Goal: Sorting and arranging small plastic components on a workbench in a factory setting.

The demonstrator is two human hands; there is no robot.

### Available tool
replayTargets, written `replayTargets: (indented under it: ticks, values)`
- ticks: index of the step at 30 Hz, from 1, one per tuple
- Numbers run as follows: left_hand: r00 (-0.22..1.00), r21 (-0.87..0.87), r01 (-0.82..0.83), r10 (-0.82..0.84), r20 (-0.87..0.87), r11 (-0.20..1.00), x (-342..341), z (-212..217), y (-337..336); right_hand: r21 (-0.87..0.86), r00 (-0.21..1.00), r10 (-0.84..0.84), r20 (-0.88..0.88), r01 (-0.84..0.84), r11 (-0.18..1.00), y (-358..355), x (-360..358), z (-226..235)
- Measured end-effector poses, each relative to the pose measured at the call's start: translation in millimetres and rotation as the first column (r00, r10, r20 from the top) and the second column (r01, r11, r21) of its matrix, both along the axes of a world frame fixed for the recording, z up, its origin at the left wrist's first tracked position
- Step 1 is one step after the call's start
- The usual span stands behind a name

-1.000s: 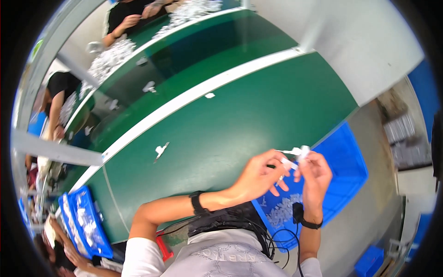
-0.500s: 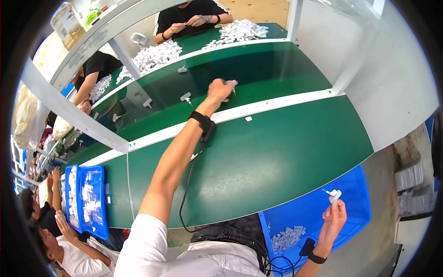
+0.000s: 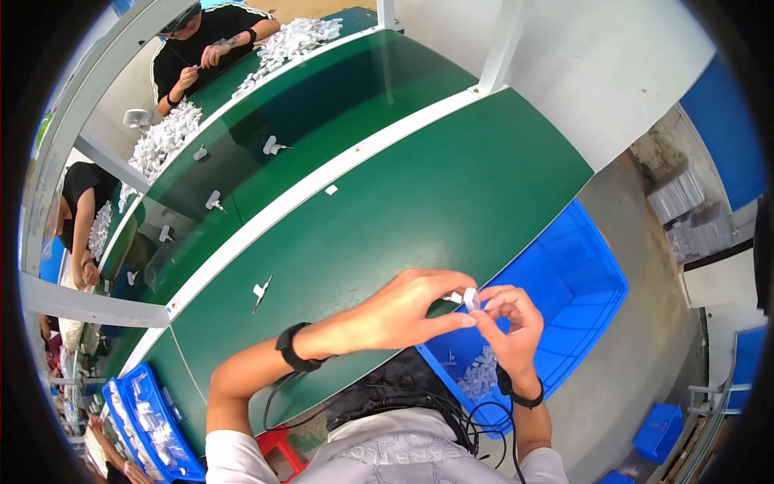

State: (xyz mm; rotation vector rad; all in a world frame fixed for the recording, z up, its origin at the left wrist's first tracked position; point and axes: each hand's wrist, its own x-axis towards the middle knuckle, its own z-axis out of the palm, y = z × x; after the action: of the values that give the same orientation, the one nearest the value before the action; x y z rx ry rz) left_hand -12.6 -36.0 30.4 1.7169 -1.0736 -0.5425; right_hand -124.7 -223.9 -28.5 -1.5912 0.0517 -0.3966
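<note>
Two blue trays sit side by side well to the left of the left hand, both filled with white parts. Three or more white heaps lie beyond the left hand, up and to its left, near two co-workers. At least five white parts are scattered along the green strip past the rail, also ahead and left of that hand. One white connector lies left of the left hand on the green surface, its long axis slanting from upper right to lower left. One red stool stands below and left of the same hand. One small white chip rests ahead of it, slightly left.

The left hand pinches one white piece between thumb and forefinger. That piece sits between the two hands, its blocky head toward the right hand and its narrower part toward the left, long axis roughly sideways. The right hand grips the head with thumb and fingers.

Under and beyond the right hand is one large blue bin, a pile of small whitish pieces in its near end. One smaller blue box is on the floor, well right of it.
</note>
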Motion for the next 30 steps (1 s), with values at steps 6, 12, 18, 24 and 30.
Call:
replayTargets:
  ticks: [6,12,18,24,30]
  values:
    - [0.980,0.035,-0.182,0.184,-0.071,0.983,2.5,-1.1,-0.7,-0.100,1.000,-0.004,-0.003,0.004,0.995,-1.7,-12.1,3.7]
    - [0.765,-0.091,-0.644,0.643,-0.045,0.759,162.9,-11.4,72.3,-0.064,0.913,-0.289,-0.286,0.283,0.957,-58.3,-41.4,-48.4]
    - [0.545,0.103,-0.800,0.787,-0.288,0.592,249.6,-56.0,142.1,-0.249,0.724,-0.336,-0.602,0.230,0.941,-97.0,-70.0,-185.0]
    - [0.598,0.090,-0.796,0.756,0.267,0.598,198.5,-50.8,150.9,-0.497,0.654,-0.136,-0.744,-0.407,0.766,-70.0,-89.3,-305.2]
    - [0.706,0.056,-0.661,0.596,0.383,0.748,100.0,-16.1,119.3,-0.677,0.699,-0.060,-0.713,-0.663,0.319,-36.6,-109.8,-370.0]
